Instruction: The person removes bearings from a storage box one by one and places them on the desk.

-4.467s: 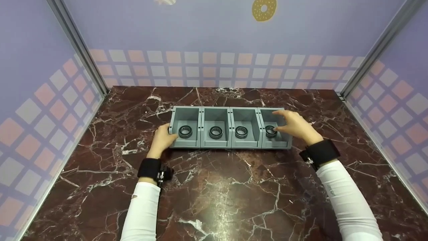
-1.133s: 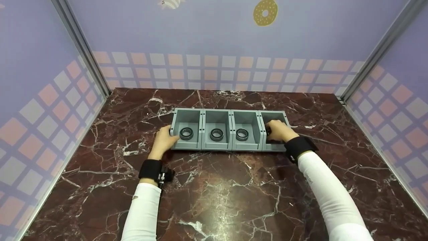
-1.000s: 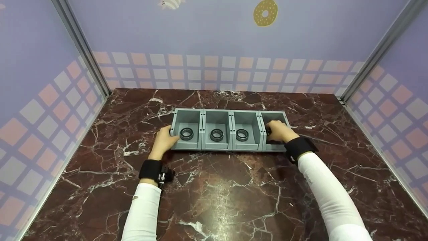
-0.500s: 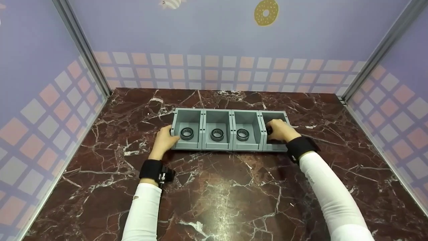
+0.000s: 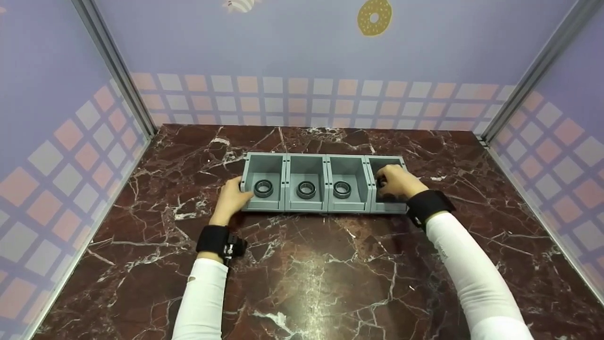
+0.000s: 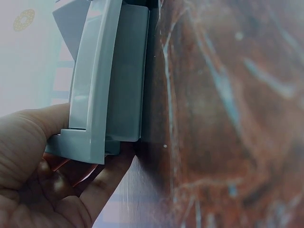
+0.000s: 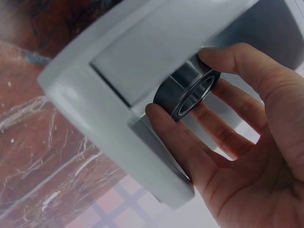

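A row of joined grey storage bins point(image 5: 306, 207) stands on the table. The left hand point(image 5: 231, 200) grips its left end, thumb over the wall and fingers outside and below the edge, as the left wrist view shows. Inside the rightmost bin, the right hand point(image 5: 400, 182) pinches a black-and-steel ball bearing point(image 7: 176, 92) between thumb and fingers. That bearing is tilted and near the bin's wall; in the head view the hand mostly covers it. The other bins each hold one bearing lying flat: a left one point(image 5: 263, 195), a middle one point(image 5: 306, 196) and a third point(image 5: 342, 196).
The table point(image 5: 302, 274) has a dark red marbled top. Purple panels with a tile pattern enclose it at the back point(image 5: 302, 47), left and right. Each wrist wears a black band with a small camera.
The right hand, spread over the rightmost bin 4.5 seconds ago, went into it and took hold of the bearing. In the last half second it shifted slightly right. The left hand has stayed put.
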A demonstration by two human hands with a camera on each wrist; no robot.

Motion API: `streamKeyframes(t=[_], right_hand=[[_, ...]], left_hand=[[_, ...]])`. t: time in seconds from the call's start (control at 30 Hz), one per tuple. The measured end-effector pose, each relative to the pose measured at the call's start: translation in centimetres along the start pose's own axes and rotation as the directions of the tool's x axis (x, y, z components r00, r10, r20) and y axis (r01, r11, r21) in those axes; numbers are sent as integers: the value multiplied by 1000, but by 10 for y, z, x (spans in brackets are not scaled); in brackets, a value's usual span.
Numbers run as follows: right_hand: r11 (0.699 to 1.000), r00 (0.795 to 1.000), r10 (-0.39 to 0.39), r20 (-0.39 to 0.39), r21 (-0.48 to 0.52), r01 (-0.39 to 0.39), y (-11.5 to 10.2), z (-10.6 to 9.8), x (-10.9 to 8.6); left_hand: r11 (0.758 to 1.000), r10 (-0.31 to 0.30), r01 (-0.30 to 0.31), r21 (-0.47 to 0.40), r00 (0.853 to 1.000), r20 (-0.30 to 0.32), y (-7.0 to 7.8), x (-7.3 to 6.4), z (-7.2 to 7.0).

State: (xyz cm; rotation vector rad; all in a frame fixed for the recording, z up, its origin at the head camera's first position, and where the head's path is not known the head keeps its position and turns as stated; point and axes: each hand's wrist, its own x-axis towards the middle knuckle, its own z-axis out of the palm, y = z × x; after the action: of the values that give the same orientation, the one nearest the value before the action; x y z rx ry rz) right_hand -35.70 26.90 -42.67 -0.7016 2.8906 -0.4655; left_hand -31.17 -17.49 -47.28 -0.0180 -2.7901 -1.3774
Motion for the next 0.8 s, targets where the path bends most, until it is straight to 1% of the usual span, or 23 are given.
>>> streamKeyframes(t=[0.1,0.2,0.33,0.43,0.57,0.8], right_hand=[[1000,1000,0,4,-16,1,-2,-3,-1],[999,1000,-11,0,-36,11,-3,-6,-1],[999,1000,-16,-3,-39,15,-6,-10,-2],[999,1000,-14,-6,-36,14,-8,-12,-3],[999,1000,-18,-12,-43,18,-12,-15,-4],[999,1000,1,-3,-43,-1,-18,-21,-7]], left_hand=[[1000,4,-4,3,1000,-4,-1,0,0],[1000,-4,4,-1,1000,5,-1,0,0],[1000,-18,18,-6,1000,26,0,-1,-1],[1000,-23,23,0,999,30,0,-1,-1],[1000,-24,24,0,999,27,0,-2,-1],[1000,-12,13,-12,1000,21,1,-3,-2]])
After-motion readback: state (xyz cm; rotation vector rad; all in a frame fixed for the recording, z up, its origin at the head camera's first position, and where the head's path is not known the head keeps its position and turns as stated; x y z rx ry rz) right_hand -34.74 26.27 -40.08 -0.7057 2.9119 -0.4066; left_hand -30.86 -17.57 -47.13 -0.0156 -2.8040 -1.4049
